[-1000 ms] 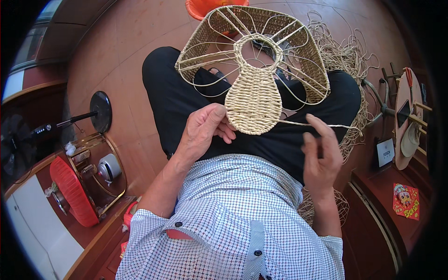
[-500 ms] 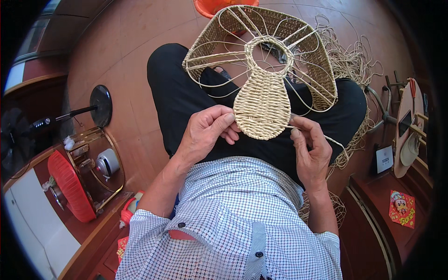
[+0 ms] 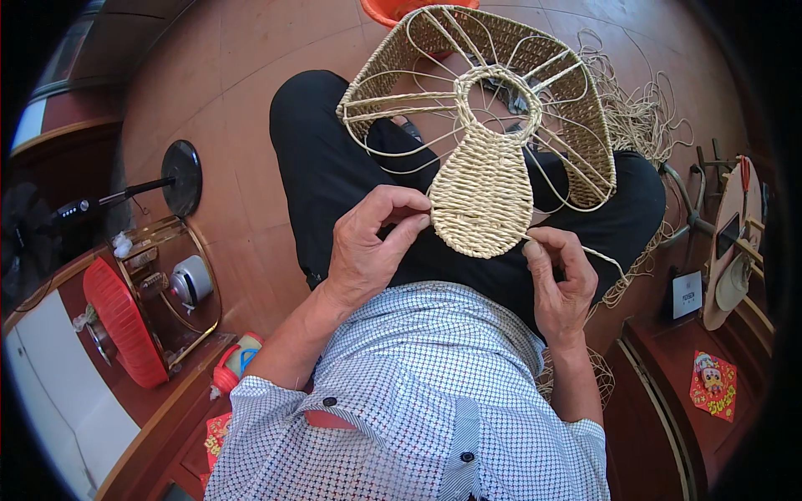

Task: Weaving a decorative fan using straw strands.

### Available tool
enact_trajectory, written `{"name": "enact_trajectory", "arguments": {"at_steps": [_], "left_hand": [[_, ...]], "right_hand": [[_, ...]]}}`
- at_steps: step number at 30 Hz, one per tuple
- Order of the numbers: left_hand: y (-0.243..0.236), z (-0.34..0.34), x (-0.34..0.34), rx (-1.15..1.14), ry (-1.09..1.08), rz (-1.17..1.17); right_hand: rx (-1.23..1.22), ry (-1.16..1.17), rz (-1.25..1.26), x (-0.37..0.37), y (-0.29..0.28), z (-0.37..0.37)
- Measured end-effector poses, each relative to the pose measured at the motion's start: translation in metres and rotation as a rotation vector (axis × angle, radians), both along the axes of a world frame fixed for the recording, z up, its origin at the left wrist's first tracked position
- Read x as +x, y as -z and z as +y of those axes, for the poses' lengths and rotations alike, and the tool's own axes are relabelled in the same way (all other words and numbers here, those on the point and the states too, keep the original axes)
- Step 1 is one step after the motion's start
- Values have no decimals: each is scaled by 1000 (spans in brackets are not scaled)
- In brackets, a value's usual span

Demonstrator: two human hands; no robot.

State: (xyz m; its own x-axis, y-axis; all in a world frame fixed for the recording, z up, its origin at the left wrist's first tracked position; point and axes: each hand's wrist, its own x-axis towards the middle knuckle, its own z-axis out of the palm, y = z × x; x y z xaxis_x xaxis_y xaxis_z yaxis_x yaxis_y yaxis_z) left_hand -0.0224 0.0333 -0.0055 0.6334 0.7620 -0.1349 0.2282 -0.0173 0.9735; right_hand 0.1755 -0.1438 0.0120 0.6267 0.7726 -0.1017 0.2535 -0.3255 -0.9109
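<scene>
Straw-coloured cord makes up the rounded woven panel (image 3: 482, 196) in front of you, hanging over your lap below the woven ring (image 3: 462, 107) of the wire-ribbed frame (image 3: 575, 159). Your left hand (image 3: 373, 244) has thumb and forefinger narrowed together on the panel's left edge. Your right hand (image 3: 562, 280) pinches the loose cord (image 3: 603, 257) between thumb and fingertips beside the panel's lower right edge, and the free end trails off past your knuckles.

The frame rests across your black trousers (image 3: 307, 159) and partly hides your feet, and its far wall overlaps the orange basin (image 3: 386, 10). Past your right knee lies a tangled heap of cord (image 3: 639, 121), close to the metal legs (image 3: 690, 215) of a stand. Further right you have a pale hat (image 3: 733, 282) and a red card (image 3: 713, 386). On your left, well apart from the work, stand a black fan (image 3: 181, 178), a silver pot (image 3: 192, 284) and a red ribbed basin (image 3: 125, 326).
</scene>
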Motion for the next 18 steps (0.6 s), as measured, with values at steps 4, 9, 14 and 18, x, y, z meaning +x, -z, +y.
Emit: {"name": "enact_trajectory", "arguments": {"at_steps": [4,9,14,18], "left_hand": [[1,-2,1,-372,-61,-125],[24,-3,0,-690,-41,-422],[31,-13,1,-440,-79,-314],[17,-13,4,5,-57,-84]], "right_hand": [[-29,-34,-70,2,-2,0],[-32,5,-44,-3,-6,4],[-62,-38,-54,-2,-8,2],[-84,7,16,-4,-13,4]]}}
